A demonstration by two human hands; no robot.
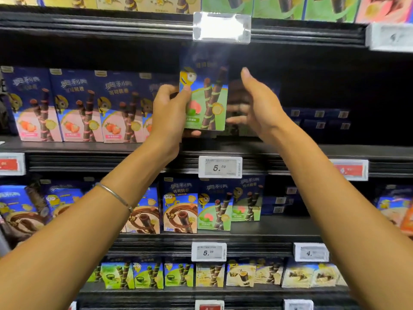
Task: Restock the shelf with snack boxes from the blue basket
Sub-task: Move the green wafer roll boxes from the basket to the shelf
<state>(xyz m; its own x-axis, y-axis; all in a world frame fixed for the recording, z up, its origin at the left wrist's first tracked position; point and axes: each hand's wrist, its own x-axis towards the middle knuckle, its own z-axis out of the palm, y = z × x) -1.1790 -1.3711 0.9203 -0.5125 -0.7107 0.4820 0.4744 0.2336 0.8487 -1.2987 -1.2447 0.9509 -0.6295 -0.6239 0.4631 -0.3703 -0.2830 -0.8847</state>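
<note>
You're mid-placement: your left hand (168, 110) grips the green-fronted snack box (205, 97), thumb on its face and fingers (192, 133) curled under its base. The box stands upright at the front of the middle shelf (290, 151), just right of the pink strawberry boxes (78, 108). Your right hand (257, 106) is open, fingers straight and spread at the box's right edge; it's too blurred to tell whether it touches. The blue basket isn't in view.

Next, I'd say, you set the base down flat and slide the box back, squared up with the pink row. Watch the flat-lying boxes (319, 119) deeper in on the right.

Reading the packs: the strawberry boxes say 奥利奥 and 可可脆卷, and a yellow goggled cartoon figure is on your box. The price tag (220, 167) below reads 5.39. The red tag (350, 170) starts with 4; the rest is blurred.
</note>
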